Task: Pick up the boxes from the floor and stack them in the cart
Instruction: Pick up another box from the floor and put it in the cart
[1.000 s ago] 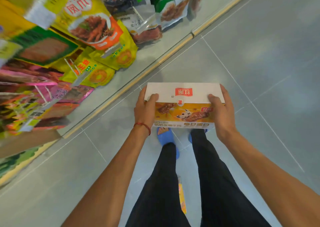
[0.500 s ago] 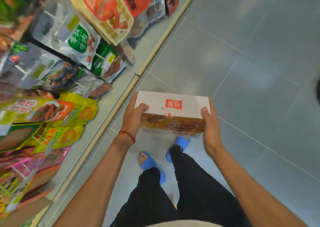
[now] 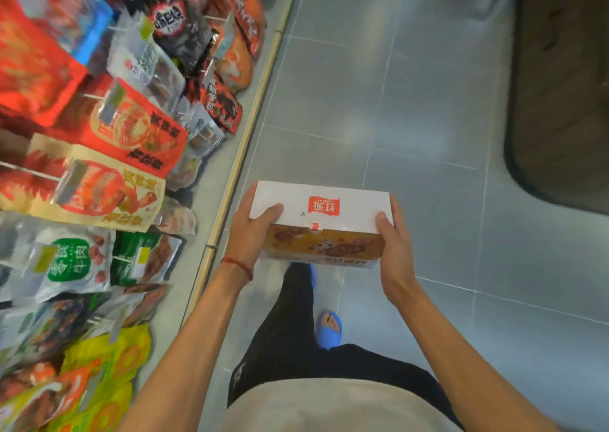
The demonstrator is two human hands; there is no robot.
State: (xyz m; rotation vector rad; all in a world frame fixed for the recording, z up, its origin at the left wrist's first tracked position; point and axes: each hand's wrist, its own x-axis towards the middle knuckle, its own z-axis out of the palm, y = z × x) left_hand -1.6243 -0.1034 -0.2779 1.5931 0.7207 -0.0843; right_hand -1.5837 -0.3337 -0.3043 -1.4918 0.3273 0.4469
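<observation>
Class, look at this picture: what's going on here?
A person holds one white-topped box level in front of them, left hand gripping its left end, right hand its right end, thumbs on top. They stand in a shop aisle on a grey tiled floor, with hanging snack bags on their left. No cart is clearly in view, so the box is not yet stacked.

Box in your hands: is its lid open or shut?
Shut. The box has its white top lying flat, with a small red tab lapping over the front edge; left hand and right hand grip its ends.
</observation>
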